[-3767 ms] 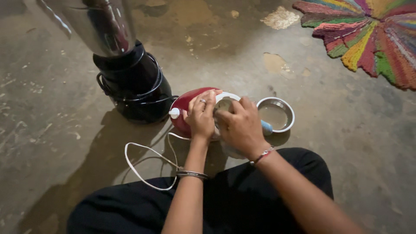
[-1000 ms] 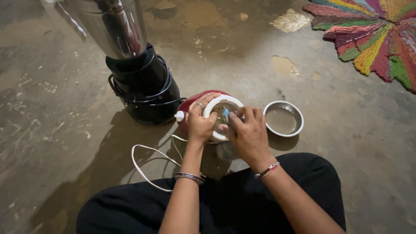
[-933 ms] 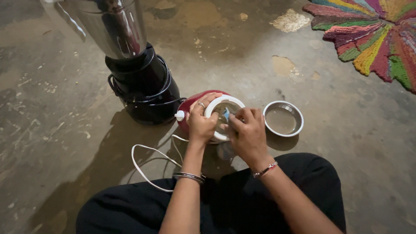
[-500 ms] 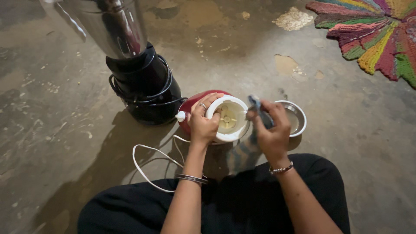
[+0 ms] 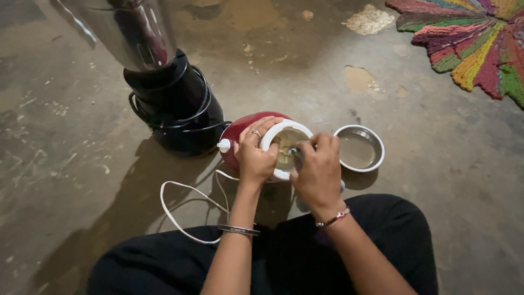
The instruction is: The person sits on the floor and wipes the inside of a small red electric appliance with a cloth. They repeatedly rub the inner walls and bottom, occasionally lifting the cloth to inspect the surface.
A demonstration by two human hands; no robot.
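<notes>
Wiping inside the red mixer base [image 5: 238, 130] on the floor, we worked seated.
Our left hand [image 5: 255, 153] curled over its white rim; our right hand [image 5: 317, 170] pinched a cloth [image 5: 295, 153]. One steel bowl [image 5: 358, 148] of water sat near: an elbow slip might spill it toward the one white cord [image 5: 180, 216].

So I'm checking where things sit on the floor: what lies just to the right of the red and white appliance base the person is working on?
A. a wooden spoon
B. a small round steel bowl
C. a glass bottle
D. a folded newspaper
B: a small round steel bowl sits on the floor right beside the red and white appliance base, next to the right hand.
</notes>
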